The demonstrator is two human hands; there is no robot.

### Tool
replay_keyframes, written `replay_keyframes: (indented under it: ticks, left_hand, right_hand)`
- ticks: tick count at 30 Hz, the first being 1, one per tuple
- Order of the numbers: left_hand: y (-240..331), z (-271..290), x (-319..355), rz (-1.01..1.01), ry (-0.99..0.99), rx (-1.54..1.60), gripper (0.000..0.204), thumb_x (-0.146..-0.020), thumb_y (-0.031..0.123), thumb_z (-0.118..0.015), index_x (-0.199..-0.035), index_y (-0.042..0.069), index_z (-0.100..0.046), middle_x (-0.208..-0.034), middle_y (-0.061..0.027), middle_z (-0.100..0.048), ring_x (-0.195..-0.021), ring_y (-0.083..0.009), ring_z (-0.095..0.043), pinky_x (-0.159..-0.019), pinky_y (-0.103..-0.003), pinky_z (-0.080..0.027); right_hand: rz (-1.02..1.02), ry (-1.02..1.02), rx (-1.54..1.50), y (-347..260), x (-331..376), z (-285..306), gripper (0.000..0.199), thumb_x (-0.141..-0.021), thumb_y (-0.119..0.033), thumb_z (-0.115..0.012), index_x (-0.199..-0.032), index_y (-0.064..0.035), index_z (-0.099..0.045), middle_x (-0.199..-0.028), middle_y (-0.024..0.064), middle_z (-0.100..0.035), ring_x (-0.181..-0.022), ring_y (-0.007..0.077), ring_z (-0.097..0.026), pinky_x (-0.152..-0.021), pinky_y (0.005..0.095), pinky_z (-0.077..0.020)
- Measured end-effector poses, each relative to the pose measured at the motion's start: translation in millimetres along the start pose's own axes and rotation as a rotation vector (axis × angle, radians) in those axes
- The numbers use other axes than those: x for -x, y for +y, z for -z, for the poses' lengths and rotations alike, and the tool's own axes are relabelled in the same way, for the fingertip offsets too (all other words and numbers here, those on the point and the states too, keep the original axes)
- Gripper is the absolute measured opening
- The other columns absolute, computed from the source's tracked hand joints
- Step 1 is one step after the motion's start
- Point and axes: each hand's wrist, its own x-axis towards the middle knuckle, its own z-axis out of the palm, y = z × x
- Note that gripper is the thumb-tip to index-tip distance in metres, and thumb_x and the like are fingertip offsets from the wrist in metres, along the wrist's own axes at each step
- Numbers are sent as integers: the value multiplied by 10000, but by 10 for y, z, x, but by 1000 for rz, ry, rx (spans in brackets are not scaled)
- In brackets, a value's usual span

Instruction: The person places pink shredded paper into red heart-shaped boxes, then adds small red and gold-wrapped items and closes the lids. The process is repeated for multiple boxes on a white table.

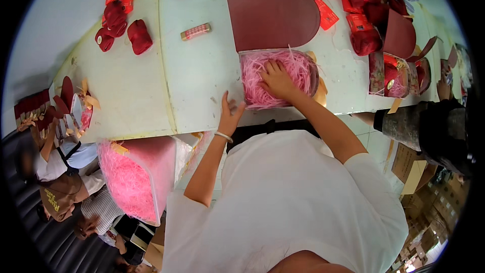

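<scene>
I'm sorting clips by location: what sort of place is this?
Probably a packing workshop. A long worktable bears red bundles, the right hand is in the pink shreds inside an open box, and many cardboard boxes are piled at the lower right.

The box [314, 80] sits open in front of me, on the table [202, 78] close to my edge of it. Its straight end is on my left and its rounded end on my right. I see its dark red, smooth lid [273, 20] folded back on the far side, spread out with the same straight left edge and curved right one. Pink shredded paper [251, 76] fills the box in a loose, tangled heap, a few strands poking over the rim, and my right hand [277, 78] rests in it. A tan ribbon [321, 92] hangs loosely by the rounded end.
</scene>
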Motion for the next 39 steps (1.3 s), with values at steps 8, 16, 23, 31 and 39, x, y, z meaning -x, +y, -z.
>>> replay_keyframes:
  ticks: [8,16,23,31,39]
  left_hand:
    - [62,-28,161,892,-186,946,344,-849,330,-539,-1080,117,-399,-692,-50,-527,-443,-73,-359,-423,-203,-310]
    - [777,-669,-803,-239,-309,55,253,-817,149,-528,-1040,37,-487,-893,-110,-568,-799,-226,-555,-676,-317,-443]
    - [1496,-339,-1279,-481,-519,-106,297,-810,189,-542,-1057,26,-520,-1006,-128,-579,-898,-262,-561,-770,-347,-446]
    - [1125,1040,-2496,-164,132,-3,198,-797,134,-589,-949,7,-584,-893,-74,-614,-749,-139,-568,-668,-264,-455]
    - [202,2930,-4317,-467,648,-897,463,-720,222,-638,-1125,73,-471,-1128,-169,-477,-1034,-343,-446,-892,-414,-361]
  right_hand:
    - [-202,31,-171,-65,-45,429,510,-712,-308,-631,-1133,-61,-484,-1174,219,-415,-1106,362,-387,-937,453,-300]
    - [-445,-94,-125,277,281,237,512,-705,-222,-622,-1155,-46,-452,-1249,263,-347,-1118,417,-373,-928,484,-315]
    - [-457,-22,-225,190,110,576,518,-664,-125,-626,-1145,-36,-455,-1240,251,-353,-1125,414,-358,-937,477,-300]
    - [-397,182,-261,1,-402,1033,192,-699,-30,-583,-888,-6,-561,-951,147,-543,-890,317,-502,-800,401,-385]
    - [-450,241,-387,-350,-863,853,137,-693,48,-543,-824,7,-555,-860,136,-564,-805,280,-531,-703,342,-419]
